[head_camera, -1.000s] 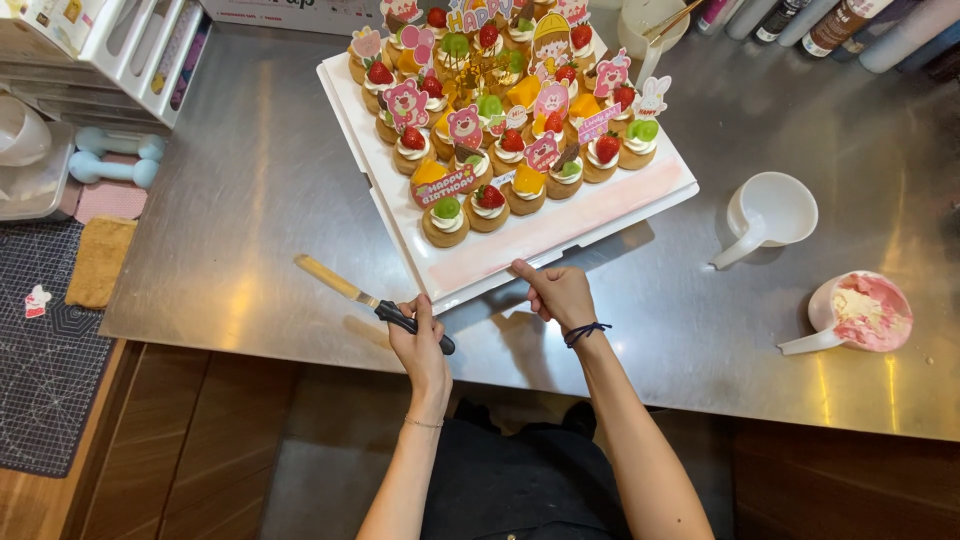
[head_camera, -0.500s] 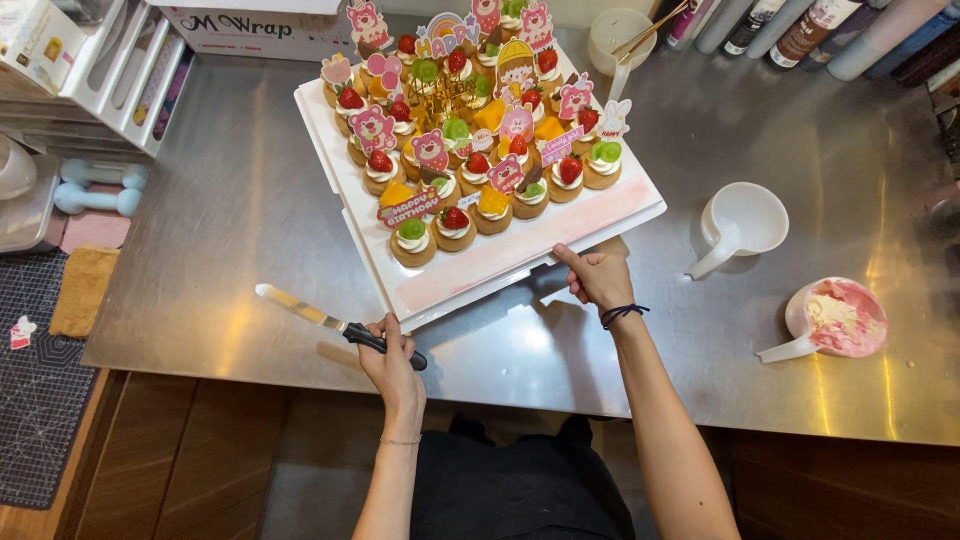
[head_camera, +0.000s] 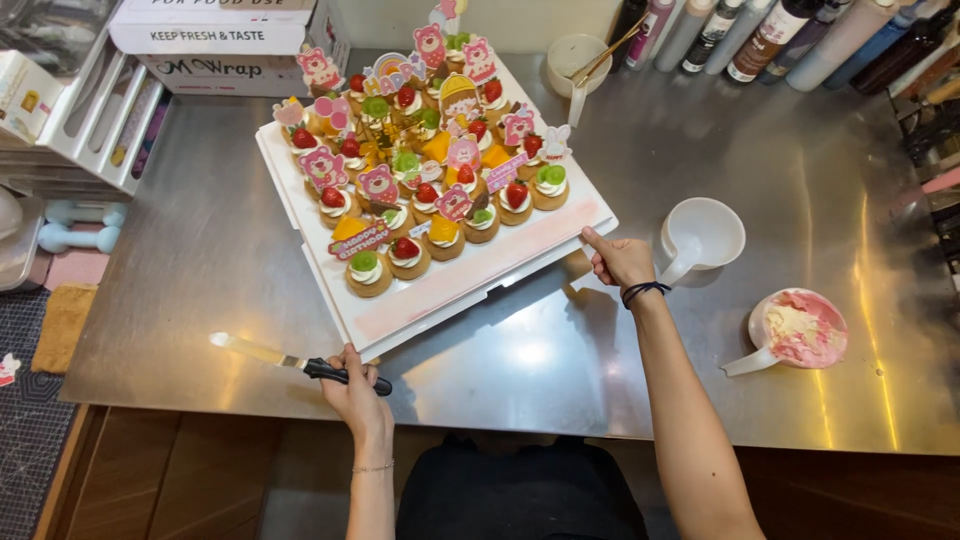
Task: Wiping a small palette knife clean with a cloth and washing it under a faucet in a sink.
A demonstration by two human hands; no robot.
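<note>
The left hand closes around the black handle of a palette knife, blade lying flat and pointing left on the steel worktop. The right hand pinches the right corner of a white cake board carrying fully topped cream puffs. Judging by the pink smear along the board's front edge, decorating looks done; cleanup remains. An empty white scoop and a cup of pink cream sit to the right.

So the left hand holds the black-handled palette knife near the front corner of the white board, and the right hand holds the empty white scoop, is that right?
Not quite. In the head view, the right hand grips the edge of the white board, not the empty white scoop, which lies just beside it on the steel table. The left hand does hold the black-handled palette knife near the board's front corner.
</note>
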